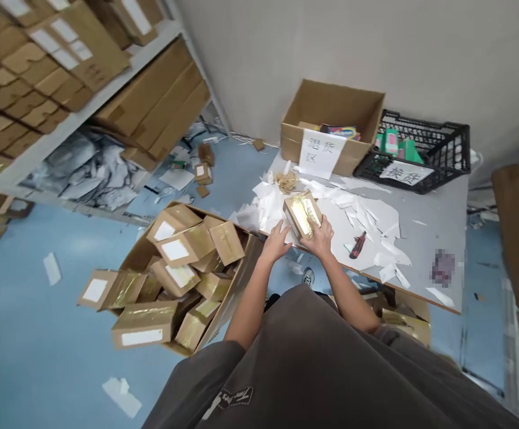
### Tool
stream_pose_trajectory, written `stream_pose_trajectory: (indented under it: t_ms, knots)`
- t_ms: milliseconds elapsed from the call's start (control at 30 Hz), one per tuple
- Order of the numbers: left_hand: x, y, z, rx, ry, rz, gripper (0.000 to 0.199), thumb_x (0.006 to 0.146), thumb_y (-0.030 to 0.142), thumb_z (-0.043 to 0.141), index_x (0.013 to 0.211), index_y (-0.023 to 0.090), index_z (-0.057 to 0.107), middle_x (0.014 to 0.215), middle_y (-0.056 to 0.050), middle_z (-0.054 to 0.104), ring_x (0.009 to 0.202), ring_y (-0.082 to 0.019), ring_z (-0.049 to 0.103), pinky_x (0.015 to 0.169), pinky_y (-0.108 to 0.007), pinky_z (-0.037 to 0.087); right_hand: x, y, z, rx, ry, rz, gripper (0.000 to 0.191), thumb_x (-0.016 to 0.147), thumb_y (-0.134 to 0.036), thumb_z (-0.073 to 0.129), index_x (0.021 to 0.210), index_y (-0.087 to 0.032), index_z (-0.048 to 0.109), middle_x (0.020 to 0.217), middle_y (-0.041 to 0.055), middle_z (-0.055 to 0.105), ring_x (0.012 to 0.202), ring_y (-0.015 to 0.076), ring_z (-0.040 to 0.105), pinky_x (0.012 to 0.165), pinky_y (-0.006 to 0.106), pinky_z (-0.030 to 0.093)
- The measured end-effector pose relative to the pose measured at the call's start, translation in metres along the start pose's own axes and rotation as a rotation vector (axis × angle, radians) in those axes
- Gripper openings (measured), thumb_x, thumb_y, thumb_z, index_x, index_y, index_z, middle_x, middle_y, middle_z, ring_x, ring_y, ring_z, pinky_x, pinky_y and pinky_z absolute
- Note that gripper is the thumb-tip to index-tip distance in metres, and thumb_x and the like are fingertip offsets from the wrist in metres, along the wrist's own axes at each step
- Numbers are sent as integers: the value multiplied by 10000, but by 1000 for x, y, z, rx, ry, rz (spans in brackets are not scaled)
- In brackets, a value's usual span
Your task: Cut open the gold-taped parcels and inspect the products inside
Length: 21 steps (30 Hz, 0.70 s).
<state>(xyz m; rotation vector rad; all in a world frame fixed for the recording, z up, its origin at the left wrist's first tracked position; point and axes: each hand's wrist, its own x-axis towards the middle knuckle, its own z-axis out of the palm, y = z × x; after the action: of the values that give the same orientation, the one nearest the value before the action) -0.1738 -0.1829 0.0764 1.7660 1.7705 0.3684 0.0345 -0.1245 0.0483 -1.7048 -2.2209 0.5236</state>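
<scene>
A small cardboard box (295, 215) with shiny tape and a white label is at the front edge of the littered table (424, 250). My right hand (318, 236) grips its near right corner, thumb on the label side. My left hand (276, 243) is beside its lower left side, fingers apart; whether a fingertip touches the cardboard I cannot tell. To the right of the box lies a red and black utility knife (357, 245) among torn white paper (366, 211).
At the table's back stand an open carton (291, 136) with a paper sign and a black plastic crate (463, 149). On my left, a large carton (245, 268) overflows with taped boxes. Shelving (152, 44) holds more cartons. Paper scraps (122, 396) litter the blue floor.
</scene>
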Motion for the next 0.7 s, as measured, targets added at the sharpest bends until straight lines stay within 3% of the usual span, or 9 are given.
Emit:
stream_pose_trajectory:
  t_ms: [133, 233, 400, 533, 600, 700]
  knots:
    - [50, 25, 66, 2, -248, -23, 848, 930, 229, 799, 1693, 243, 428, 1826, -212, 229, 1625, -440, 387, 1270, -595, 429, 5, 66, 9, -8, -36, 260, 836, 791, -407, 798, 1586, -229, 608, 1772, 233, 288, 1473, 503, 394, 1134, 659, 395]
    - [73, 39, 93, -4, -337, -9, 962, 901, 204, 834, 1734, 258, 355, 1829, -222, 215, 1620, -435, 402, 1279, -585, 417, 3, 94, 16, -36, -109, 384, 815, 866, -435, 764, 1629, -220, 572, 1803, 238, 243, 1494, 498, 388, 1136, 648, 400]
    - [102, 56, 114, 0, -361, -4, 1187, 826, 232, 910, 1783, 311, 212, 1858, -220, 82, 1601, -474, 417, 1214, -601, 480, 11, 125, 11, 29, -283, 319, 845, 887, -521, 793, 1661, -295, 543, 1857, 176, 133, 1491, 488, 452, 1142, 624, 446]
    - [119, 63, 133, -22, -366, 37, 1131, 804, 275, 928, 1755, 306, 316, 1870, -184, -51, 1585, -490, 428, 1188, -612, 507, 11, 154, 3, 123, -473, 149, 1065, 801, -314, 874, 1747, -322, 386, 1866, 180, 49, 1431, 411, 578, 1095, 488, 525]
    - [123, 63, 142, -82, -345, 69, 998, 856, 270, 872, 1726, 286, 383, 1869, -176, -69, 1575, -454, 457, 1199, -600, 501, 6, 165, 3, 147, -503, 149, 1091, 812, -188, 817, 1772, -325, 318, 1852, 204, 108, 1338, 354, 665, 1028, 425, 565]
    - [126, 57, 146, -214, -311, 116, 854, 918, 241, 778, 1699, 236, 431, 1870, -184, -28, 1644, -400, 376, 1249, -554, 463, 0, 171, 5, 177, -472, 194, 977, 879, -144, 708, 1767, -314, 338, 1767, 203, 345, 1247, 314, 722, 991, 400, 589]
